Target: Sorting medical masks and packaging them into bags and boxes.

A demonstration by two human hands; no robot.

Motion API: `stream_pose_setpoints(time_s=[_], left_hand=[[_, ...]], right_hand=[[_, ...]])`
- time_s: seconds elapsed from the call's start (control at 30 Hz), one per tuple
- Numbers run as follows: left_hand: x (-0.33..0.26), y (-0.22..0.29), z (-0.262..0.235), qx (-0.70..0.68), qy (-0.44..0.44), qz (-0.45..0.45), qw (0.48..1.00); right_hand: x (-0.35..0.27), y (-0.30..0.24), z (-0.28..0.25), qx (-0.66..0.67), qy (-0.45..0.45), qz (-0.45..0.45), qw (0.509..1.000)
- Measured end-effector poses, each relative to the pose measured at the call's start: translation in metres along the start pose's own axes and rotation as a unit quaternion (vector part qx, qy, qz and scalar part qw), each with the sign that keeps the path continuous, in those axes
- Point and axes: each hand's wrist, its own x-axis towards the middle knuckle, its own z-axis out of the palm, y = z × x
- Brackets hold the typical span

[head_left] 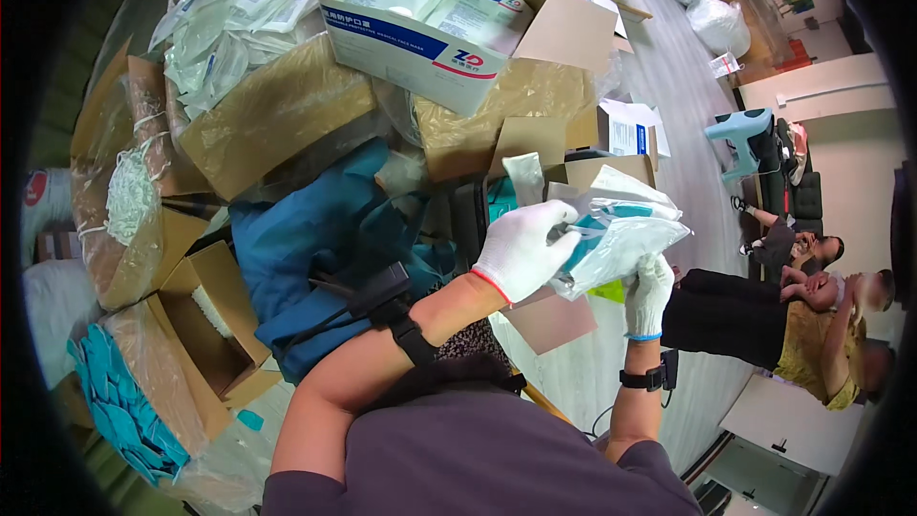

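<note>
In front of me, both hands hold a clear and white plastic bag (621,250) with folded teal face masks (594,227) inside. My left hand (523,247), in a white knit glove with a red cuff, pinches the bag's left edge. Whether its fingers also grip a mask, I cannot tell. My right hand (651,294), gloved in white with a blue cuff, is closed on the bag's lower right side. Just beyond the bag stands an open cardboard box (607,172) with a white packet (523,177) next to it.
A printed carton (411,57) of white packs stands beyond, beside a pile of clear pouches (239,33). Teal masks (124,411) fill a plastic-lined box at lower left, near an open brown box (215,315). Blue cloth (306,239) lies left. Other people (812,325) are at right.
</note>
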Motion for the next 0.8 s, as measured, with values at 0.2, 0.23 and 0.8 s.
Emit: stream_pose_setpoints(time_s=[0.2, 0.23, 0.8], left_hand=[[0.003, -0.015, 0.01, 0.053, 0.03, -0.01, 0.998], [0.004, -0.017, 0.011, 0.043, 0.063, -0.005, 0.997], [-0.021, -0.023, -0.019, -0.048, -0.127, -0.087, 0.987]], right_hand=[[0.004, 0.001, -0.008, -0.1, 0.006, -0.007, 0.995], [0.01, -0.001, -0.009, -0.111, 0.063, -0.002, 0.992], [-0.013, 0.015, 0.122, -0.011, -0.015, -0.024, 1.0]])
